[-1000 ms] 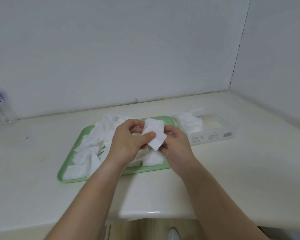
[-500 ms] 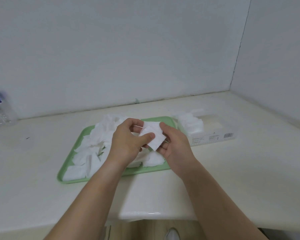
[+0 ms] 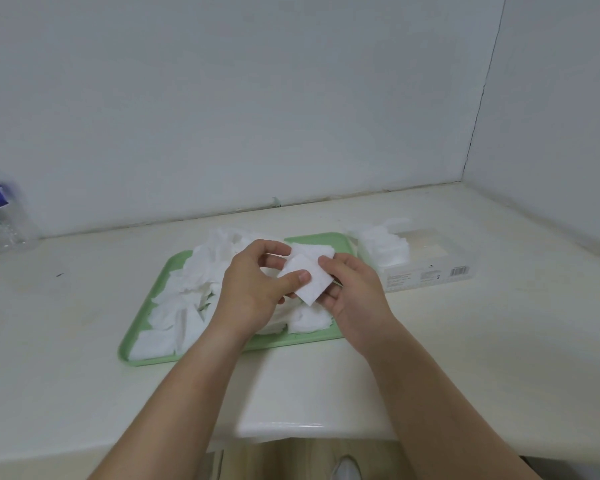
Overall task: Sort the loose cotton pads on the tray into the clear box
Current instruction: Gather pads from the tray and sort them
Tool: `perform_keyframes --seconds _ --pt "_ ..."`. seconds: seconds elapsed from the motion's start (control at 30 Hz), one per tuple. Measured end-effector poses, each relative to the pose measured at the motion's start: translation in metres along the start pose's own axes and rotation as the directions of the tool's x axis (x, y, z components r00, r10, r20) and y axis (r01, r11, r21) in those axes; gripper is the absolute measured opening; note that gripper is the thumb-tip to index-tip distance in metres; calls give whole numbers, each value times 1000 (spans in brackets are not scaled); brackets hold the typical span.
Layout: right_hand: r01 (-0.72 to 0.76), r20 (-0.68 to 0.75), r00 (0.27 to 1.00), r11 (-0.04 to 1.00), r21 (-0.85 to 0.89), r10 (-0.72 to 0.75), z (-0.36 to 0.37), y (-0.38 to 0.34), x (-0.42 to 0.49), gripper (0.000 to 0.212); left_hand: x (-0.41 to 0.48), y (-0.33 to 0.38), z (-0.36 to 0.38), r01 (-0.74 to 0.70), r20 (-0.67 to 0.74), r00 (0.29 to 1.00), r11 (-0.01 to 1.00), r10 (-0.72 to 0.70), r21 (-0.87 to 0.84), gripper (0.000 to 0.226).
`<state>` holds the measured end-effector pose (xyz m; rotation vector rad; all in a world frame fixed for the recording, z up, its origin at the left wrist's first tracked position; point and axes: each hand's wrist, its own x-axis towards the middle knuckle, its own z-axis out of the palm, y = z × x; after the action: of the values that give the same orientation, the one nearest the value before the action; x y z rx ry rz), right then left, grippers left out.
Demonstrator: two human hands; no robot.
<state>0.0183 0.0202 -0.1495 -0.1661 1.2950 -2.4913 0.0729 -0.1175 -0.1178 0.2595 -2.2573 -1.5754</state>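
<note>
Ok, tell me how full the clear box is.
Partly full: the clear box holds cotton pads at its left end; its right end shows none.

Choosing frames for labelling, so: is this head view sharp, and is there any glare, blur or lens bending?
Head view: light soft and even, shadows faint; left hand, right hand and the cotton pad they hold fairly sharp; loose pads on the tray merge, washed out; bottle at left smeared; glare streak on the counter front lip; wall corner line bows.
</note>
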Motion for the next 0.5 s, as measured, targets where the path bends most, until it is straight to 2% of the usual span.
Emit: perform_keyframes --seconds 0.37,0.5 --pt "-8 -45 999 1000 26 9 0 1 3 12 -1 -4 -14 40 -27 999 999 -41 -25 36" --pt "0 -89 996 1000 -17 -2 -2 2 4 8 -4 -5 -29 46 -92 995 999 -47 -9 30"
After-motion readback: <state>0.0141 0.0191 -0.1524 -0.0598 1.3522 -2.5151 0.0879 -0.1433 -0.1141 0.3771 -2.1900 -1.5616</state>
